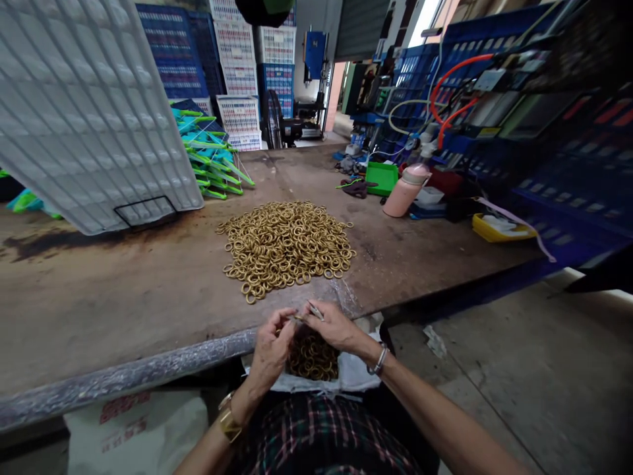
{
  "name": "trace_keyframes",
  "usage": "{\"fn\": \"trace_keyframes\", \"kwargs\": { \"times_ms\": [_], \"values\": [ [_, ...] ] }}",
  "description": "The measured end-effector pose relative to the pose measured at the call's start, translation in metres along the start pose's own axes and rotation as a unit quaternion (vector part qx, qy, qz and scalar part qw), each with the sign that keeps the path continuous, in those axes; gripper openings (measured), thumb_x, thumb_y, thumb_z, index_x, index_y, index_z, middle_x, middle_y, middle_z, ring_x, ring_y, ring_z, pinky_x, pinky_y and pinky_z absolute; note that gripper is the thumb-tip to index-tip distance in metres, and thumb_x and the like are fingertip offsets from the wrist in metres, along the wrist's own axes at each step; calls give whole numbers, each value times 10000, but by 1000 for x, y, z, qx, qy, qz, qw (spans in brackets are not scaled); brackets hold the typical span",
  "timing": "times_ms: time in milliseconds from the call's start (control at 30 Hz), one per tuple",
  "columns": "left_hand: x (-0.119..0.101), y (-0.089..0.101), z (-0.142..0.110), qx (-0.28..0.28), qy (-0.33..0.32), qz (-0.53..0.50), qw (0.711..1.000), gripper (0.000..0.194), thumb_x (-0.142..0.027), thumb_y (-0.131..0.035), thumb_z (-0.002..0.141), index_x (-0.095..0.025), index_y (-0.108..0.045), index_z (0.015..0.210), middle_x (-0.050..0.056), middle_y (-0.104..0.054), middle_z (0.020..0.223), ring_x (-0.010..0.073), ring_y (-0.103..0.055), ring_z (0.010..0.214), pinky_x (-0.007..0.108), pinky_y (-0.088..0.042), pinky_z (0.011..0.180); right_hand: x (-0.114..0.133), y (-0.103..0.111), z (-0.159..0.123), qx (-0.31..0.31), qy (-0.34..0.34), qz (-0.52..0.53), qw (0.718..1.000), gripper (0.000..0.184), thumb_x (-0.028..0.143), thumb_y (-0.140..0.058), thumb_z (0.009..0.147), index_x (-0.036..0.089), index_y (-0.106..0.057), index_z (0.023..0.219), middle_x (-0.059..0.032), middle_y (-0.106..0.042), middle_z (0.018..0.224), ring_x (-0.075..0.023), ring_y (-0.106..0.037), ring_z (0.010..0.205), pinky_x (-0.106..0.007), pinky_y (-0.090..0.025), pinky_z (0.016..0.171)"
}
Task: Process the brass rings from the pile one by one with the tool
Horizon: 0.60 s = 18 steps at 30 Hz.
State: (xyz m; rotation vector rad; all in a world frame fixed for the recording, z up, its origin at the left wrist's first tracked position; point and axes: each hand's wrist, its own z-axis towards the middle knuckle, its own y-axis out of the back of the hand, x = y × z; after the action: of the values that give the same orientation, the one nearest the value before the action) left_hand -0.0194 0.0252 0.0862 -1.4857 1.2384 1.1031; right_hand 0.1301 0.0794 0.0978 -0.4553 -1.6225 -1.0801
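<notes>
A heap of brass-coloured rings (289, 241) lies on the brown table in front of me. At the table's near edge my left hand (271, 349) pinches a single brass ring (297, 318) between its fingertips. My right hand (337, 326) is closed round a small metal tool with a pointed end (315, 311), its fingertips meeting the left ones at the ring. The tool's exact kind cannot be made out. Below both hands, more rings (314, 357) fill an open white bag (353, 371) at my lap.
A large pale plastic crate (99, 119) stands tilted at the left, by green and blue hangers (212, 158). To the right are a pink bottle (405, 191), a green tray (382, 178) and a yellow tray (502, 229). Stacked crates (237, 66) rise behind. A printed sack (138, 432) sits under the table.
</notes>
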Motion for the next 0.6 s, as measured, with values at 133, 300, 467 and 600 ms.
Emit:
{"fn": "trace_keyframes", "kwargs": {
  "times_ms": [133, 300, 467, 600],
  "values": [
    [3, 2, -2, 11, -14, 27, 999, 276, -419, -575, 741, -151, -581, 804, -72, -459, 496, 48, -354, 391, 180, -293, 398, 6, -5, 0, 9, -11, 29, 999, 187, 305, -458, 838, 159, -500, 729, 49, -427, 634, -100, -381, 623, -211, -316, 591],
    [4, 3, -6, -16, -11, 29, 999, 290, -452, -583, 733, -163, -562, 749, -59, -487, 525, 58, -390, 421, 182, -307, 410, 7, -10, 2, -19, -33, 7, 999, 175, 306, -453, 830, 171, -496, 728, 60, -401, 611, -94, -359, 588, -209, -281, 549],
    [1, 2, -4, -15, -10, 23, 1000, 317, -470, -601, 716, -157, -557, 725, -54, -494, 524, 54, -400, 420, 174, -308, 400, 9, -16, 3, -31, -56, 25, 998, 191, 321, -459, 820, 173, -486, 702, 57, -433, 586, -92, -362, 556, -209, -272, 523],
    [1, 2, -4, 6, 39, -30, 999, 361, -505, -598, 709, -154, -549, 776, -47, -520, 565, 47, -407, 407, 165, -293, 374, 5, -18, 5, -36, -67, 56, 996, 198, 326, -449, 815, 173, -479, 693, 48, -470, 573, -94, -389, 550, -207, -284, 515]
  ]
}}
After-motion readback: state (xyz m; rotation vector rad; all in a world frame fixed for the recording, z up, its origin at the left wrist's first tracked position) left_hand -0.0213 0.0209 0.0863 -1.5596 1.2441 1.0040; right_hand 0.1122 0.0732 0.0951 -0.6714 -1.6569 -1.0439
